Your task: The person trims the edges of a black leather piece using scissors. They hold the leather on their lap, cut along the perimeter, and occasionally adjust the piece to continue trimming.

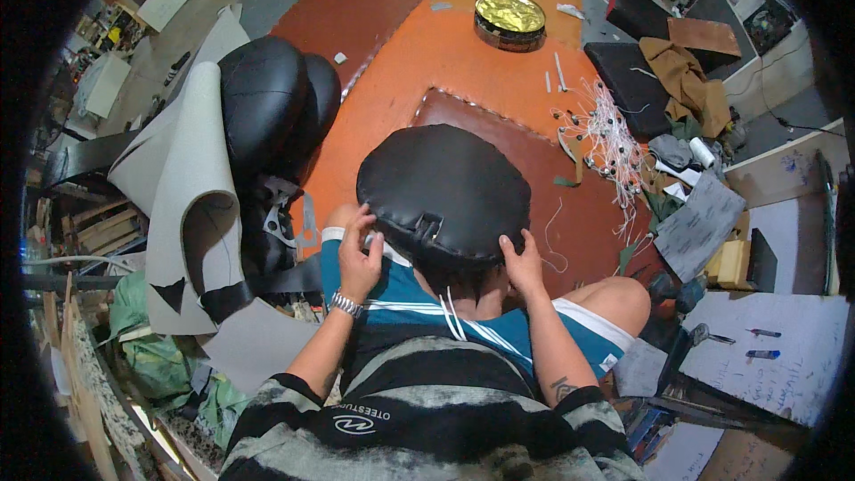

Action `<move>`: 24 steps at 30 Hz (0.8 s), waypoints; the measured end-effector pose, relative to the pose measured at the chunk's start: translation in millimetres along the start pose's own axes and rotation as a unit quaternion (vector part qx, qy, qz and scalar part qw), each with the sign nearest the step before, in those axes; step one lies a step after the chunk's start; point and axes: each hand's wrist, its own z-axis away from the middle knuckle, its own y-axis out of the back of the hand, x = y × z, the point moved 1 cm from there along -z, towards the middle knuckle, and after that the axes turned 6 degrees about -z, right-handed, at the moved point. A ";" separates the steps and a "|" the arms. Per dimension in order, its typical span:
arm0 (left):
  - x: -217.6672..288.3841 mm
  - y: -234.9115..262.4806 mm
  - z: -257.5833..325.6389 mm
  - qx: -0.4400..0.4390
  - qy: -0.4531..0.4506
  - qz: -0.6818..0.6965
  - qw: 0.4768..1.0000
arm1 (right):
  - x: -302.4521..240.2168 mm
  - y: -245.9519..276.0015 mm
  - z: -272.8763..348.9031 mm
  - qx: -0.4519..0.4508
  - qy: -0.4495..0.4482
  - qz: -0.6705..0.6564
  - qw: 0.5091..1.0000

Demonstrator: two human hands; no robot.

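Note:
A round black cushion point(445, 183) with a smooth, leather-like cover lies over my lap, with a small slot or tab point(430, 227) near its front edge. My right hand point(524, 265) grips its right front rim, thumb on top and the other fingers mostly hidden beneath. At the left front edge, my left hand point(360, 258) has thumb and fingers apart, fingertips at the cushion's side. A metal watch circles the left wrist.
Black padded cushions point(263, 107) and a grey rolled sheet point(191, 187) stand at left. Tangled white cords point(610, 147) lie to the right, near a white board point(761, 347) with pens. A round tin-like container point(509, 22) with a gold inside sits farther ahead.

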 end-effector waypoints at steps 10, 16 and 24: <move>27.9 -26.8 -17.6 0.067 0.283 -0.006 0.957 | -30.0 199.6 0.9 0.222 0.273 0.082 0.932; 51.2 -45.4 -6.3 -0.002 0.347 -0.005 0.938 | 179.1 292.7 50.5 0.305 0.059 0.262 0.914; 47.7 -60.2 -20.5 0.031 0.345 -0.027 0.938 | 354.1 136.6 161.1 0.139 -0.284 0.098 0.944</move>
